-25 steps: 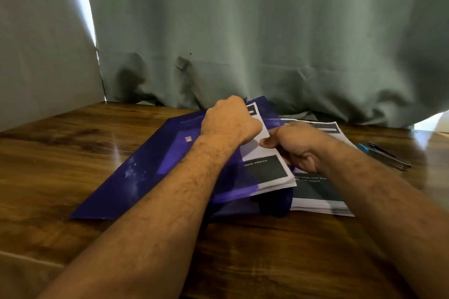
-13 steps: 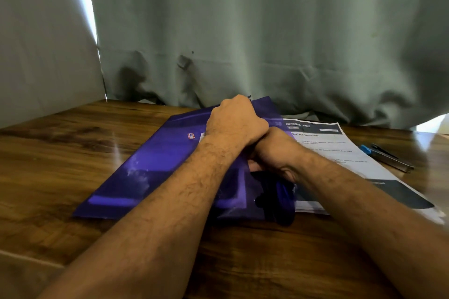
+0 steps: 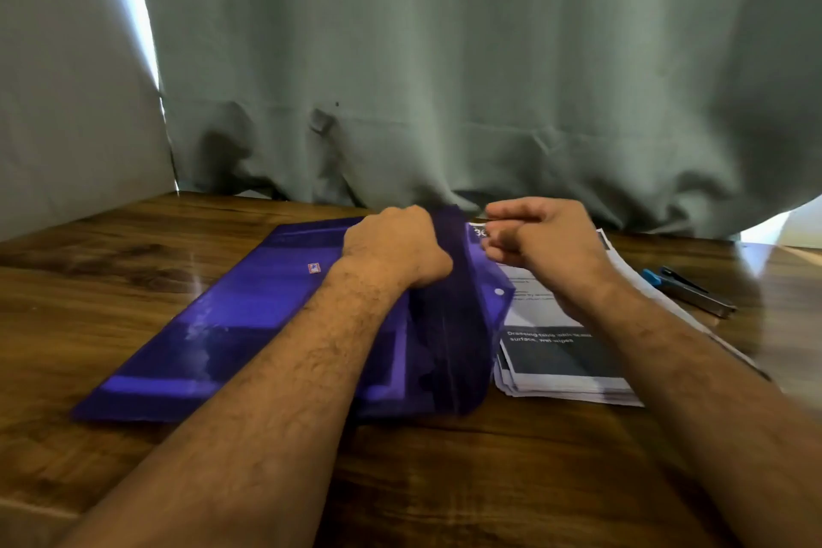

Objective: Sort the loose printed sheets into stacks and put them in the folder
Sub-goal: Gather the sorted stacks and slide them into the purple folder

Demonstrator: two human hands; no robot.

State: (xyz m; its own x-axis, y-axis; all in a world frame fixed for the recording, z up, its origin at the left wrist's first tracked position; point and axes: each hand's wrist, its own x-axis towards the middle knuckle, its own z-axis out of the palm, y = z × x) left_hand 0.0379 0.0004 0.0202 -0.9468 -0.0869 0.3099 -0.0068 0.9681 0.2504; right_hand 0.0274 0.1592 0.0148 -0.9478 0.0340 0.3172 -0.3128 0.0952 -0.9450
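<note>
Your right hand (image 3: 540,242) has come out of the folder (image 3: 249,320) and now hovers half curled, holding nothing, over the stack of sheets (image 3: 565,363) under it. Your left hand (image 3: 393,249) stays closed on the folder flap (image 3: 462,316), so one batch seems inside and more sheets wait.

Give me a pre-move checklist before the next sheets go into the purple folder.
1. Folder flap lifted clear of the opening: ok; left hand grips it at the far end.
2. Right hand free to take sheets: cannot tell; fingers curled, hovering above the stack.
3. Stack of printed sheets squared: not ok; near edges are fanned.
4. Purple folder flat on the table: ok.
5. Sheets already inside lie flat: cannot tell.
6. Stapler clear of the sheets: ok.
</note>
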